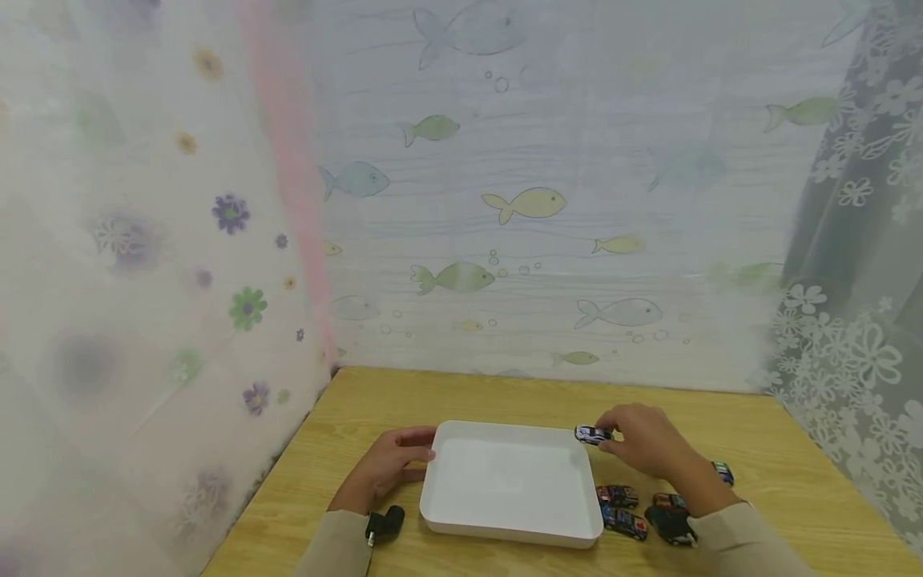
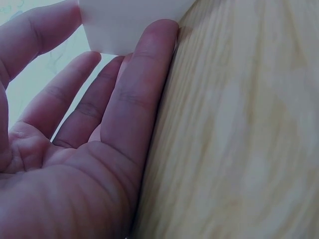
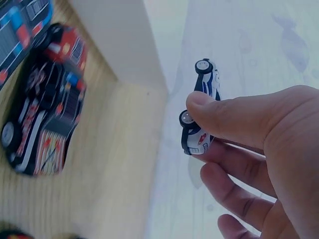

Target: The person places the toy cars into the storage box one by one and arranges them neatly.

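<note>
A white toy car [image 1: 593, 434] with dark stripes is pinched between the thumb and fingers of my right hand [image 1: 644, 439], by the right rim of a white tray [image 1: 508, 535]. The right wrist view shows the toy car [image 3: 204, 109] side-on, its wheels facing left. My left hand [image 1: 392, 463] touches the tray's left side with its fingertips. Fairly straight fingers [image 2: 142, 94] meet the tray's wall [image 2: 124, 22] in the left wrist view, and the hand's edge lies along the table.
Several toy cars, including a dark blue one [image 1: 626, 522] and a dark red one [image 1: 618, 496], stand right of the tray. Another car [image 1: 723, 473] is partly hidden by the right forearm. The wooden table [image 1: 404, 385] meets patterned curtains [image 1: 534, 264] behind.
</note>
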`<act>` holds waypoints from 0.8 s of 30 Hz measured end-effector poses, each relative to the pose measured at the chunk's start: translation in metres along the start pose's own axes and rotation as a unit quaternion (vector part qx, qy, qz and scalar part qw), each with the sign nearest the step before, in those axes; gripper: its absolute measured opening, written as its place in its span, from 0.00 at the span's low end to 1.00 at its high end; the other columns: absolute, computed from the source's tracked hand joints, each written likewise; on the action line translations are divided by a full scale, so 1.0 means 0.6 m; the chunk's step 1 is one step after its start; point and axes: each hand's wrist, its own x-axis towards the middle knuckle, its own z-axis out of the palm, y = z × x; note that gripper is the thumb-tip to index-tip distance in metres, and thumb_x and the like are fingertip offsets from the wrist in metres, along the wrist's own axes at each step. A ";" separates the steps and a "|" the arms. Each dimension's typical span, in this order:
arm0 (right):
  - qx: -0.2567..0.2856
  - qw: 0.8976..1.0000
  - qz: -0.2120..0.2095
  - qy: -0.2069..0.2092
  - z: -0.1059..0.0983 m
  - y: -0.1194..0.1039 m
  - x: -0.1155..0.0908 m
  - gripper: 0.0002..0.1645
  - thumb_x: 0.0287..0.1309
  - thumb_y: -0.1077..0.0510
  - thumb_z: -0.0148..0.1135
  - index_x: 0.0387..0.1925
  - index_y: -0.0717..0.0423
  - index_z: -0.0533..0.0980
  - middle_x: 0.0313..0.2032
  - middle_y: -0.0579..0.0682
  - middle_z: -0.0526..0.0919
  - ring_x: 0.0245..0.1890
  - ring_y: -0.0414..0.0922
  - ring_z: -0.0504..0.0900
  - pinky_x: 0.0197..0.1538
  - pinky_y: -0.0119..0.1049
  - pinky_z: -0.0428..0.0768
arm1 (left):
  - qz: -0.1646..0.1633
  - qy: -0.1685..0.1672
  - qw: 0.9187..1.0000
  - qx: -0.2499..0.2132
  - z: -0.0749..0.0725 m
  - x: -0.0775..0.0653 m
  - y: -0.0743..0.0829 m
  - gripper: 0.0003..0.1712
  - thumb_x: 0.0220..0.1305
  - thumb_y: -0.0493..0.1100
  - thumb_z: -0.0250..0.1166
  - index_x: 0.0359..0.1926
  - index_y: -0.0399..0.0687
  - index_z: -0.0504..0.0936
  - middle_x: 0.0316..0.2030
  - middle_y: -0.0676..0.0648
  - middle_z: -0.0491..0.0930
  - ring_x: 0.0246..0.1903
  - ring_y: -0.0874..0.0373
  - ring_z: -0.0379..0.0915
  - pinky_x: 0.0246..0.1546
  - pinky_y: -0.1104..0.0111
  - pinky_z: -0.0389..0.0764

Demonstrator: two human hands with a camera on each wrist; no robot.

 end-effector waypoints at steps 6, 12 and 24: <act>0.008 1.000 -0.011 0.001 0.006 -0.017 0.016 0.11 0.57 0.52 0.77 0.42 0.45 0.87 0.37 0.37 0.87 0.38 0.41 0.83 0.40 0.41 0.84 | 0.000 -0.005 1.000 -0.001 0.000 -0.002 0.003 0.34 0.68 0.36 0.70 0.72 0.37 0.71 0.67 0.35 0.74 0.55 0.51 0.81 0.54 0.55 0.87; 0.035 0.999 -0.006 -0.016 0.016 -0.040 0.035 0.10 0.57 0.53 0.78 0.41 0.45 0.88 0.36 0.37 0.86 0.36 0.37 0.82 0.40 0.39 0.84 | -0.003 -0.005 1.000 -0.003 -0.003 -0.002 0.002 0.34 0.68 0.36 0.70 0.72 0.38 0.71 0.68 0.35 0.74 0.55 0.51 0.81 0.54 0.55 0.87; 0.057 0.997 0.008 -0.052 0.035 -0.091 0.073 0.09 0.55 0.53 0.78 0.39 0.45 0.88 0.34 0.37 0.86 0.32 0.36 0.78 0.40 0.38 0.82 | 0.001 -0.012 1.000 -0.008 -0.004 0.000 0.001 0.34 0.68 0.36 0.69 0.73 0.38 0.71 0.69 0.34 0.73 0.56 0.49 0.80 0.53 0.55 0.87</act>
